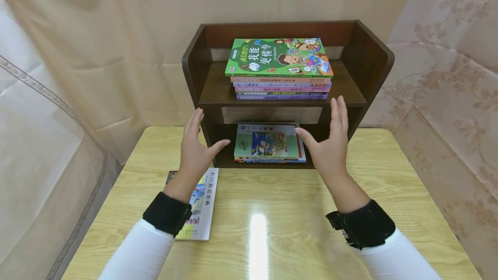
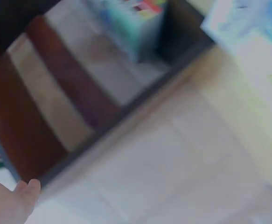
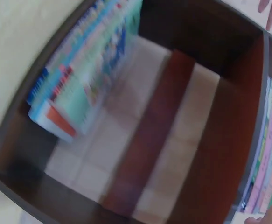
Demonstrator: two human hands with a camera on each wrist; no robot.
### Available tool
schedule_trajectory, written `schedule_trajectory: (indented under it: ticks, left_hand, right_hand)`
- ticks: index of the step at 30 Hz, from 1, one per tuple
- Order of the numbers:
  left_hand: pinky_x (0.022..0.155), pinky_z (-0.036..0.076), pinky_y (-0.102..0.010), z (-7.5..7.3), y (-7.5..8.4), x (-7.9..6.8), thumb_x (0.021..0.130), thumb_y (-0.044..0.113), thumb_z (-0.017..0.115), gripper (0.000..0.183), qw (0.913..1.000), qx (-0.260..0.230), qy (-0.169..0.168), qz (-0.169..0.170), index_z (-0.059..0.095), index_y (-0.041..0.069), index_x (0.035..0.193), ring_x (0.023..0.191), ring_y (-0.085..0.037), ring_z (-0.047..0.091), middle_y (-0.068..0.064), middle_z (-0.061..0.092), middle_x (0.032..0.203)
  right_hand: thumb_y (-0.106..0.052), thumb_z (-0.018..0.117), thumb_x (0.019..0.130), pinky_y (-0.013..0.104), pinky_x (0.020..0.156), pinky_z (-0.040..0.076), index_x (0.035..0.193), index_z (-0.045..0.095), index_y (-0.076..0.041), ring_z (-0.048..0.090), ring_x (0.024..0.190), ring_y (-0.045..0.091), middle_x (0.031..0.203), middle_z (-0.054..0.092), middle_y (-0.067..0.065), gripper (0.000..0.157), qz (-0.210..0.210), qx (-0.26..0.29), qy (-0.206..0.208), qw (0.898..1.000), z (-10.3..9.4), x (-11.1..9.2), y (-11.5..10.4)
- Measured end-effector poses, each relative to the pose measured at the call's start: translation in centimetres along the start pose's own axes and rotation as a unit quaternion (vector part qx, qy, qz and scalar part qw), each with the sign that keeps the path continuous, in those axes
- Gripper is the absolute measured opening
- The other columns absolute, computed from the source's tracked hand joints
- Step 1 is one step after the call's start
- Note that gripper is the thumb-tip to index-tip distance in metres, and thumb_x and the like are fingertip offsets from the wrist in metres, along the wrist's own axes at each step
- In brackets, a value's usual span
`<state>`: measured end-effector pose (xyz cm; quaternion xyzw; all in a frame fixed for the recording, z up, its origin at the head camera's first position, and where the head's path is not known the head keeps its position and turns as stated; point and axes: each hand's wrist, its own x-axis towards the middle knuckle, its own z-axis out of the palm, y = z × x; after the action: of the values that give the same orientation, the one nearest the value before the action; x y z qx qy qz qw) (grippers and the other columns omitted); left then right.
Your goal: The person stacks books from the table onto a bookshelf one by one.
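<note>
My left hand (image 1: pixel 195 152) is raised before the left side of a dark brown two-tier bookshelf (image 1: pixel 218 98), fingers extended and thumb spread. Opposite it, my right hand (image 1: pixel 330 154) is held up the same way, fingertips overlapping the right end of the upper board in the head view. Neither palm holds anything. Between and beyond them, a stack of books topped by a green picture book (image 1: pixel 280 57) lies on the upper tier. A smaller stack of books (image 1: pixel 268 141) lies flat on the lower tier, also seen in the right wrist view (image 3: pixel 91 88).
A single book with a white border (image 1: pixel 206 211) lies on the wooden table (image 1: pixel 288 202) under my left wrist. Beige cloth (image 1: pixel 116 46) hangs behind the shelf, and a flower-patterned cloth (image 1: pixel 455 77) hangs on the right.
</note>
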<state>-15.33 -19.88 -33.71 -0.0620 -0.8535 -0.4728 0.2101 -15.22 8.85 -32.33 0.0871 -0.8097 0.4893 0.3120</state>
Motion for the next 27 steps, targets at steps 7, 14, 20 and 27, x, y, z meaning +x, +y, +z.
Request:
schedule_trajectory:
  ticks: [7,14,20,27]
  left_hand:
    - [0.109,0.035,-0.047,-1.9,-5.3,-3.7,0.08,0.021,0.081,0.089,0.9907,0.046,-0.001,-0.128,0.028,0.005,0.15,0.137,-0.031,0.033,-0.017,0.031,0.15]
    - [0.107,0.036,-0.053,-2.8,-9.0,-6.5,0.081,0.022,0.079,0.093,0.9491,0.131,-0.084,-0.274,0.021,-0.003,0.149,0.13,-0.044,0.033,-0.028,0.025,0.147]
    - [0.107,0.033,-0.057,-3.0,-11.1,-8.3,0.079,0.028,0.081,0.099,0.9127,0.179,-0.121,-0.347,0.02,-0.008,0.147,0.123,-0.046,0.033,-0.033,0.03,0.138]
    - [0.097,0.041,-0.056,-3.2,-13.0,-10.0,0.073,0.04,0.084,0.104,0.8864,0.211,-0.144,-0.386,0.025,-0.011,0.142,0.113,-0.046,0.037,-0.034,0.034,0.126]
  right_hand:
    - [-0.015,0.081,0.079,0.055,0.113,0.024,0.155,0.017,-0.01,0.012,0.147,0.025,0.161,0.01,0.006,0.1,0.055,0.017,-0.054,0.997,2.3,-4.1,1.0]
    - [-0.028,0.08,0.081,0.056,0.107,0.035,0.156,0.013,-0.017,0.02,0.143,0.038,0.161,0.007,0.007,0.101,0.163,0.012,-0.166,0.973,5.5,-8.1,1.9]
    - [-0.027,0.079,0.081,0.057,0.102,0.04,0.156,0.014,-0.016,0.031,0.137,0.045,0.159,0.01,0.013,0.1,0.221,0.022,-0.229,0.948,8.4,-10.9,2.2]
    - [-0.027,0.08,0.08,0.058,0.103,0.038,0.155,0.017,-0.015,0.031,0.136,0.045,0.158,0.015,0.016,0.099,0.239,0.031,-0.264,0.934,11.1,-13.2,2.4]
